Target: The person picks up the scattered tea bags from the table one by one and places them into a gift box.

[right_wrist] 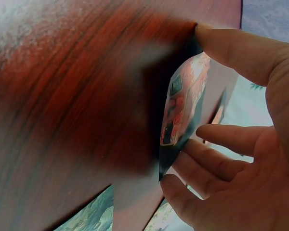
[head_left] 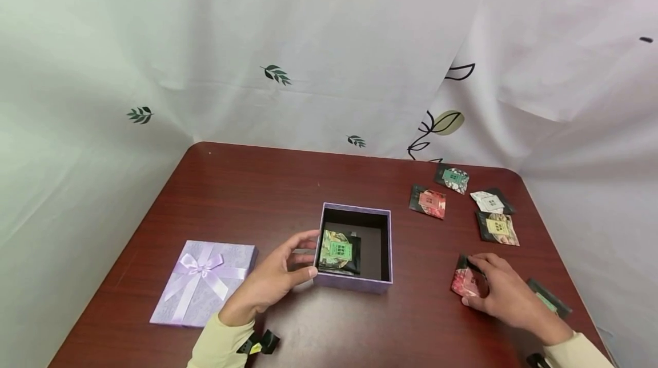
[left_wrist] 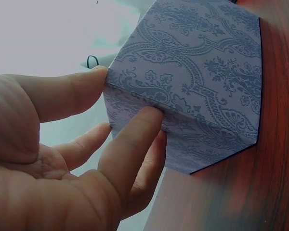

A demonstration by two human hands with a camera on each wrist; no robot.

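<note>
A lidless purple box (head_left: 353,285) with a damask pattern stands mid-table, its dark inside facing up. In it, toward the left wall, lie green-labelled sachets (head_left: 339,250), stacked. My left hand (head_left: 280,274) rests against the box's left side: the thumb touches the front left corner at the rim, and the fingers touch the left wall (left_wrist: 135,110). Farther right, my right hand (head_left: 506,294) pinches a red-and-black sachet (head_left: 466,282) by opposite edges, thumb on the near end, fingers at the other. In the right wrist view this sachet (right_wrist: 183,101) bows up slightly, close to the table.
A lilac lid (head_left: 211,276) with a ribbon bow lies at left. Behind my right hand are a red sachet (head_left: 429,202), a teal one (head_left: 452,178), a white one (head_left: 492,202) and a yellow one (head_left: 497,228). Another green-labelled sachet (head_left: 549,298) lies beside my right wrist.
</note>
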